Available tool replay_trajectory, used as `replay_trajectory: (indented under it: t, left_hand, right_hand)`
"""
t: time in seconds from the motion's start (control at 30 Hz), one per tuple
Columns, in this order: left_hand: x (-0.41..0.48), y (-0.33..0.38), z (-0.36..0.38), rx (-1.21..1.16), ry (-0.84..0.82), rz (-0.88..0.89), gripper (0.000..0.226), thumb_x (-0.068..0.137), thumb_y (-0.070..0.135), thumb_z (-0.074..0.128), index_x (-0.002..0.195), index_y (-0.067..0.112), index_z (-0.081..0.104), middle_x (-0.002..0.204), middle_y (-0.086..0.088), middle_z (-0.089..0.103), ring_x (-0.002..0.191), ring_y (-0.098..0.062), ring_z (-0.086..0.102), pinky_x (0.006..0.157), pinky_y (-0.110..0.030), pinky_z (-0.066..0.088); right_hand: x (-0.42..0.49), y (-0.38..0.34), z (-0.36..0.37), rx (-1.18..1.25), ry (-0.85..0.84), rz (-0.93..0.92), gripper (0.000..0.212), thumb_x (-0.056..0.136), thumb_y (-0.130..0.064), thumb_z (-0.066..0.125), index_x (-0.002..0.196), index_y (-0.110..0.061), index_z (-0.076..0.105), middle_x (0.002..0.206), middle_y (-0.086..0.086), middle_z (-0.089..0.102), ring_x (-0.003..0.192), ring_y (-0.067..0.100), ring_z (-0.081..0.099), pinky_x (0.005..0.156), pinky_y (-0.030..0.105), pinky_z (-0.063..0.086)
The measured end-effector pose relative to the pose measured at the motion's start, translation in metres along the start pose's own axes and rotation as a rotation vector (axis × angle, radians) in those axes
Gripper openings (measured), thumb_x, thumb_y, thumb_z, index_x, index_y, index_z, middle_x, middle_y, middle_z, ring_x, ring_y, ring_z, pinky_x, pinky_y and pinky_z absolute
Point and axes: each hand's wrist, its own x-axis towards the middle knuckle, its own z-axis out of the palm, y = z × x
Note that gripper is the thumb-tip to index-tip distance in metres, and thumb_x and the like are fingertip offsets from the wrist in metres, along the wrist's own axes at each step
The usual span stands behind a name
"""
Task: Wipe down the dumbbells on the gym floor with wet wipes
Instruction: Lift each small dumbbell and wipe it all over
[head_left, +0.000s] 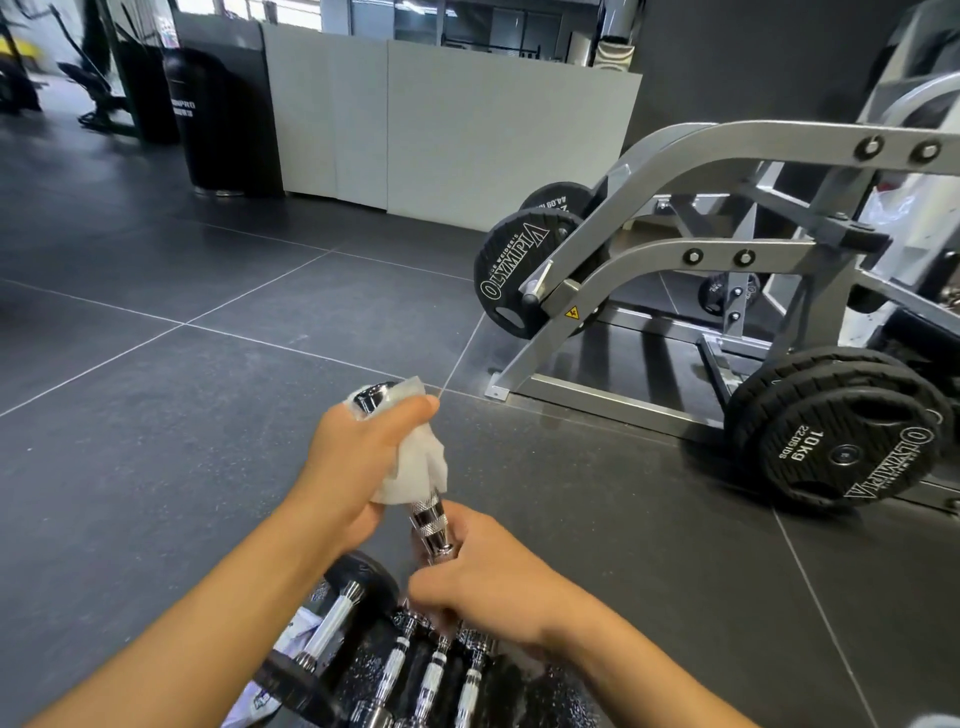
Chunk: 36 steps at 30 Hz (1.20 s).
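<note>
I hold a chrome dumbbell (432, 522) up off the floor, tilted away from me. My left hand (358, 467) grips its far head through a white wet wipe (418, 462), with a bit of the shiny head showing above my fingers. My right hand (493, 577) grips the near end of the knurled handle. Below my hands, several more dumbbells (395, 665) with chrome handles and black heads lie side by side on the dark floor. A white packet (291, 639) peeks out under them at the left.
A grey plate-loaded machine (675, 249) stands at the right, with black Olympia weight plates (836, 441) near its base. A black punching bag (218, 119) and a white partition (467, 135) stand at the back. Dark tiled floor (182, 415) spreads to the left.
</note>
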Motion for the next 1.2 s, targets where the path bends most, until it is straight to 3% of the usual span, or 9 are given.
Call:
replay_trajectory:
  t: [0.1, 0.17, 0.3, 0.47, 0.63, 0.8, 1.0, 1.13, 1.2]
  left_hand:
    - [0.005, -0.001, -0.014, 0.230, -0.031, 0.139, 0.017, 0.086, 0.015, 0.075, 0.091, 0.006, 0.061, 0.070, -0.021, 0.073, 0.063, -0.027, 0.066, 0.066, -0.041, 0.054]
    - [0.012, -0.006, -0.025, 0.484, 0.034, 0.267, 0.013, 0.087, 0.016, 0.075, 0.085, 0.009, 0.065, 0.065, -0.002, 0.071, 0.062, -0.018, 0.061, 0.066, -0.035, 0.051]
    - [0.018, -0.013, -0.043, 0.904, -0.016, 0.397, 0.033, 0.082, 0.036, 0.062, 0.063, 0.010, 0.054, 0.061, -0.005, 0.058, 0.058, -0.019, 0.049, 0.062, -0.034, 0.045]
    - [0.021, -0.015, -0.050, 1.063, -0.157, 0.210, 0.042, 0.076, 0.043, 0.047, 0.066, 0.004, 0.054, 0.057, -0.008, 0.059, 0.060, -0.028, 0.053, 0.060, -0.037, 0.047]
    - [0.013, -0.025, -0.059, 0.798, -0.397, -0.295, 0.023, 0.078, 0.031, 0.064, 0.076, 0.009, 0.061, 0.064, -0.012, 0.063, 0.052, -0.021, 0.059, 0.050, -0.024, 0.042]
    - [0.011, -0.032, -0.050, 0.444, -0.204, -0.325, 0.026, 0.080, 0.030, 0.060, 0.076, 0.005, 0.067, 0.071, -0.024, 0.058, 0.048, -0.024, 0.051, 0.043, -0.021, 0.036]
    - [0.010, -0.035, -0.017, 0.194, 0.202, -0.059, 0.031, 0.094, 0.032, 0.060, 0.069, 0.014, 0.054, 0.054, -0.001, 0.049, 0.052, -0.019, 0.046, 0.044, -0.026, 0.036]
    - [0.016, -0.036, -0.009, -0.123, 0.227, -0.118, 0.036, 0.096, 0.039, 0.056, 0.073, 0.012, 0.050, 0.053, -0.005, 0.049, 0.041, -0.018, 0.043, 0.040, -0.025, 0.025]
    - [0.018, -0.037, -0.010, -0.252, 0.207, -0.183, 0.038, 0.095, 0.045, 0.058, 0.081, 0.011, 0.052, 0.063, -0.010, 0.051, 0.046, -0.020, 0.049, 0.045, -0.029, 0.035]
  right_hand:
    - [-0.001, 0.001, -0.003, -0.284, 0.190, -0.018, 0.057, 0.056, -0.055, 0.066, 0.101, -0.021, 0.055, 0.073, 0.002, 0.061, 0.060, 0.015, 0.047, 0.060, 0.034, 0.040]
    - [-0.003, 0.001, -0.007, -0.364, 0.240, -0.002, 0.045, 0.061, -0.048, 0.066, 0.095, -0.023, 0.052, 0.078, 0.009, 0.066, 0.058, 0.015, 0.047, 0.057, 0.036, 0.040]
    - [-0.008, 0.006, -0.015, -0.646, 0.275, -0.017, 0.027, 0.074, -0.029, 0.067, 0.093, -0.027, 0.048, 0.075, 0.005, 0.066, 0.066, 0.020, 0.056, 0.055, 0.035, 0.040]
    - [-0.010, 0.009, -0.028, -0.987, 0.339, -0.125, 0.026, 0.084, -0.030, 0.061, 0.103, -0.028, 0.042, 0.077, 0.000, 0.063, 0.077, 0.031, 0.054, 0.060, 0.039, 0.034]
    - [-0.003, 0.015, -0.046, -1.213, 0.421, -0.239, 0.027, 0.083, -0.021, 0.057, 0.098, -0.025, 0.035, 0.068, -0.003, 0.046, 0.067, 0.033, 0.043, 0.055, 0.040, 0.032]
    - [0.002, 0.028, -0.053, -0.841, 0.354, -0.128, 0.027, 0.077, -0.028, 0.065, 0.092, -0.028, 0.041, 0.075, 0.001, 0.064, 0.067, 0.025, 0.056, 0.061, 0.041, 0.045]
    - [0.006, 0.030, -0.034, -0.195, 0.189, -0.001, 0.022, 0.073, -0.009, 0.065, 0.084, -0.018, 0.048, 0.063, 0.010, 0.055, 0.052, 0.020, 0.044, 0.049, 0.030, 0.034]
    - [0.004, 0.025, -0.016, -0.030, 0.064, -0.017, 0.016, 0.077, -0.007, 0.057, 0.088, -0.013, 0.048, 0.059, 0.013, 0.053, 0.052, 0.025, 0.047, 0.049, 0.031, 0.041]
    - [0.004, 0.024, -0.008, 0.026, 0.026, -0.030, 0.016, 0.078, -0.008, 0.054, 0.092, -0.012, 0.047, 0.057, 0.012, 0.053, 0.049, 0.024, 0.046, 0.047, 0.031, 0.040]
